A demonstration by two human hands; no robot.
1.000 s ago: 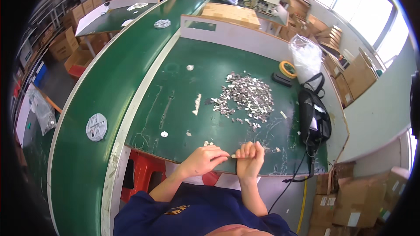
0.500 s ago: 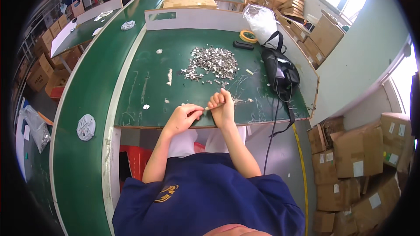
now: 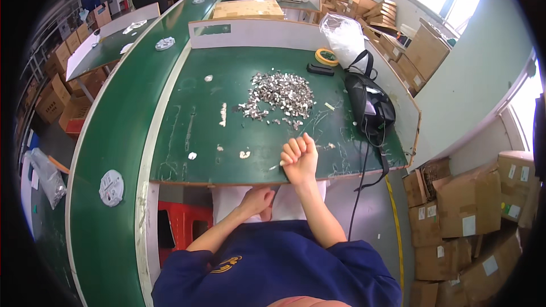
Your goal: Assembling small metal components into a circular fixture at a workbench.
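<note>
My right hand [image 3: 300,158] is closed above the near edge of the green table [image 3: 170,142], its fingers curled. A small thin pale piece [image 3: 276,166] sticks out on its left side; its kind is too small to make out. My left hand [image 3: 257,200] is lower, over my lap and below the table edge. Its fingers look curled, and whatever they may hold is hidden. Beyond my right hand lies a heap of small shiny metal pieces [image 3: 281,94]. A little cream-coloured curled bit [image 3: 244,154] rests left of my right hand.
At the right stands a black bag [image 3: 369,105] with a cord, near a yellow tape roll [image 3: 326,57] and a black oblong object [image 3: 320,70]. Left runs a green conveyor belt [image 3: 108,136] carrying round grey parts [image 3: 111,188]. Cartons [image 3: 469,202] are stacked right; a person sits far left.
My hands have parted: the left has dropped from the table edge to my lap, and the right has shifted slightly nearer. The curled cream bit has come into sight on the table.
</note>
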